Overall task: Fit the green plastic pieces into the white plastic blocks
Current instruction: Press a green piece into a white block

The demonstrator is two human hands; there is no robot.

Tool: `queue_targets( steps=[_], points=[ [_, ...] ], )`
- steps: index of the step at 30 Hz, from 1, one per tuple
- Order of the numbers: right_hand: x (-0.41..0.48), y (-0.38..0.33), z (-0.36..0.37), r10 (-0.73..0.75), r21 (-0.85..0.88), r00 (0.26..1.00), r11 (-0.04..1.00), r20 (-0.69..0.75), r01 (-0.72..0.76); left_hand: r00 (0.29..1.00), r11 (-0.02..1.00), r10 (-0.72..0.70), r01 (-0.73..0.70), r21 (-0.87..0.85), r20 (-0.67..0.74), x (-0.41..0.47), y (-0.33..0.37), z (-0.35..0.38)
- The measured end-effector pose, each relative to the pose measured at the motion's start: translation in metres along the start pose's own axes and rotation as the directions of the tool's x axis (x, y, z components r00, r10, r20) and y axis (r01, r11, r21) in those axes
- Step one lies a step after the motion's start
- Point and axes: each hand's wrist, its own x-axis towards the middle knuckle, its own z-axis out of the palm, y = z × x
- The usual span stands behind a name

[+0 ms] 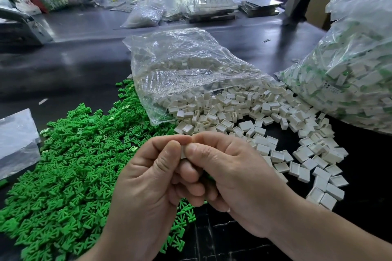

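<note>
Pinching one white block (183, 152) between them, the left hand (148, 182) and right hand (235, 178) curl their fingers (165, 141) round it, near the green pieces (70, 176) on the tabletop (74, 65).

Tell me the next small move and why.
Likely squeeze the white block between the thumbs to finish the fit: left hand and right hand both pinch it at their fingertips, and whatever sits inside it is hidden.

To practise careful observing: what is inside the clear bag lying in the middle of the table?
White blocks fill the clear bag and spill from its mouth onto the table. Glare and creases hide whether anything else lies inside.
</note>
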Motion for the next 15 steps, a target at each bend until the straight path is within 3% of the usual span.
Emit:
queue_targets(
  steps=[10,13,15],
  points=[
    [0.002,-0.002,-0.004,0.004,0.139,0.998,0.990,0.069,-0.014,0.994,1.000,-0.011,0.012,-0.005,0.113,0.000,0.004,-0.003],
    [0.003,-0.001,-0.005,0.005,0.142,0.998,0.990,0.066,-0.014,0.994,0.980,0.072,-0.086,0.179,0.083,-0.001,0.004,-0.006],
    [0.004,0.001,-0.006,0.024,0.148,0.998,0.988,0.057,-0.032,0.981,0.886,0.181,-0.196,0.420,0.075,-0.004,0.004,-0.008]
  ],
)
